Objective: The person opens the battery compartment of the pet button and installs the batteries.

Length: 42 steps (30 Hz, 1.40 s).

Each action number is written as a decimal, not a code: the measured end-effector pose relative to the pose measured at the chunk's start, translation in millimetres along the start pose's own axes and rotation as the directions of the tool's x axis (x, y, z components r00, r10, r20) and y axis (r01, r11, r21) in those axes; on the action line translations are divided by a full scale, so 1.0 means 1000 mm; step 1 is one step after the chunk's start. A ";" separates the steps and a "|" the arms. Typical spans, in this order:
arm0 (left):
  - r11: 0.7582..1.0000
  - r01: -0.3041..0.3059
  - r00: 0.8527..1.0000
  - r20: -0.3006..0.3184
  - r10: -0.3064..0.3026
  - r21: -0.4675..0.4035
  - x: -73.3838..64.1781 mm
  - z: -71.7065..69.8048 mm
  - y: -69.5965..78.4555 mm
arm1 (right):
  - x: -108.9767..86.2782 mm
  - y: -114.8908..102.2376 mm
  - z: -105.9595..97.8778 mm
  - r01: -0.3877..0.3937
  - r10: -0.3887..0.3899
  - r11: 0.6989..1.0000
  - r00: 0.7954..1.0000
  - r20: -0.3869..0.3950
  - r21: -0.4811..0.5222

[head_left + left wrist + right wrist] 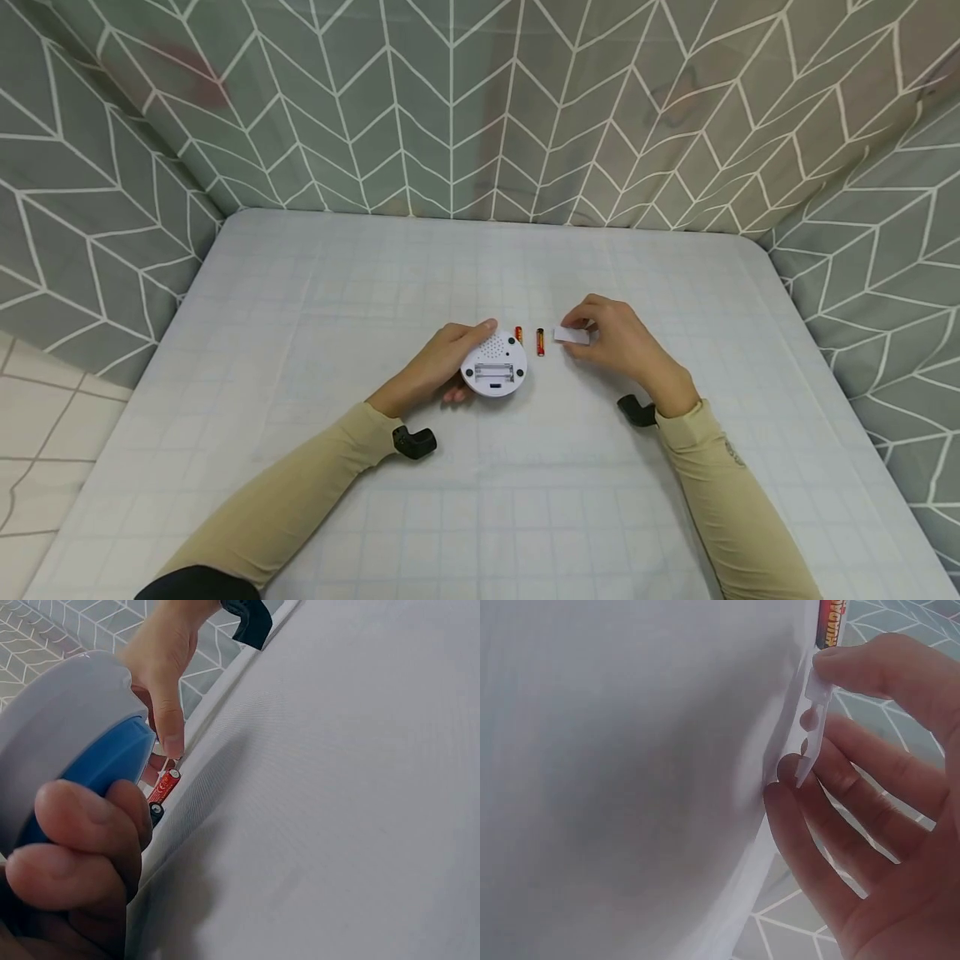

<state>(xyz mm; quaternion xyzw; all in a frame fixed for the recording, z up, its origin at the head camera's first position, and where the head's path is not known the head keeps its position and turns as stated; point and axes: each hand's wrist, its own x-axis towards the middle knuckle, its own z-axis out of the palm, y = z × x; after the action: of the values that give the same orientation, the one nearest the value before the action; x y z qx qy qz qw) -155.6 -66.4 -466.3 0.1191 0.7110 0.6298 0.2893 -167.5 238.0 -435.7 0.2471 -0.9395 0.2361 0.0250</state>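
Note:
My left hand [438, 360] grips a round white device [497, 357], tilted so its underside faces up. That underside has speaker holes, dark feet and an uncovered battery compartment with no batteries in it. In the left wrist view, the device [67, 727] also has a blue part, with my fingers curled against it. To the right, my right hand [626, 342] pinches a small white battery cover [572, 336] between thumb and fingers, low over the table. One red-and-black battery [540, 342] lies between the hands; a second battery [518, 333] lies partly hidden behind the device.
A pale cloth with a faint grid covers the table [450, 500]. Grey curtains [480, 108] with white chevron lines stand along the back and both sides. Both wrists carry a black camera mount [414, 443]. Tiled floor [45, 425] shows at the left.

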 end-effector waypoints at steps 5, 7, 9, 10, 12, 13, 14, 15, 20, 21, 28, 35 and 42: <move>1.000 0.001 1.000 -0.003 -0.001 -0.004 -0.001 0.001 0.001 | -0.002 0.003 0.000 -0.021 0.021 1.000 1.000 0.008 0.005; 1.000 0.002 1.000 -0.005 -0.002 -0.006 -0.001 0.002 0.001 | -0.004 0.004 0.000 -0.030 0.030 0.999 0.999 0.013 0.010; 1.000 0.004 1.000 -0.006 -0.004 -0.006 -0.002 0.002 0.001 | -0.005 0.005 0.000 -0.038 0.038 0.999 0.999 0.019 0.014; 1.000 0.005 1.000 -0.008 -0.005 -0.005 -0.003 0.002 0.001 | -0.006 0.005 0.000 -0.037 0.037 0.999 0.999 0.019 0.012; 1.000 0.003 1.000 -0.010 -0.003 -0.005 -0.003 0.001 0.001 | -0.006 0.005 0.000 -0.034 0.033 0.999 0.999 0.021 0.006; 1.000 0.002 1.000 -0.011 -0.002 -0.005 -0.004 0.001 0.001 | -0.006 0.005 0.000 -0.033 0.033 0.999 0.999 0.022 0.006; 1.000 0.002 1.000 -0.014 -0.002 -0.004 -0.004 0.000 0.002 | -0.005 0.005 0.000 -0.031 0.031 1.000 0.999 0.024 0.004; 1.000 0.002 1.000 -0.017 -0.002 -0.002 -0.005 0.000 0.002 | -0.005 0.004 0.000 -0.030 0.030 1.000 0.999 0.024 0.002; 1.000 0.002 1.000 -0.020 -0.002 0.005 -0.006 -0.001 0.001 | -0.004 -0.004 0.000 -0.042 0.042 0.999 0.998 0.037 0.008; 1.000 0.002 1.000 -0.019 -0.002 0.005 -0.006 -0.001 0.000 | -0.004 -0.007 0.000 -0.041 0.040 0.999 0.998 0.039 0.011; 1.000 0.002 1.000 -0.027 -0.002 0.005 -0.006 -0.002 0.001 | 0.005 -0.025 -0.001 0.039 -0.039 0.999 0.998 0.048 0.016; 1.000 0.004 1.000 -0.015 -0.004 0.010 -0.006 -0.002 0.002 | 0.012 -0.035 0.005 0.066 -0.068 0.997 0.996 0.056 0.041; 1.000 0.001 1.000 0.005 -0.001 -0.008 -0.005 -0.001 0.002 | 0.017 -0.041 0.020 0.138 -0.143 0.988 0.988 0.060 0.075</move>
<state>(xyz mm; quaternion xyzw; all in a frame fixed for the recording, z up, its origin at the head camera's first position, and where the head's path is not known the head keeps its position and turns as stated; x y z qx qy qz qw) -152.8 -69.7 -463.5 0.1189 0.7078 0.6322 0.2919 -161.3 189.6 -433.4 0.3209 -0.9112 0.2584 0.0021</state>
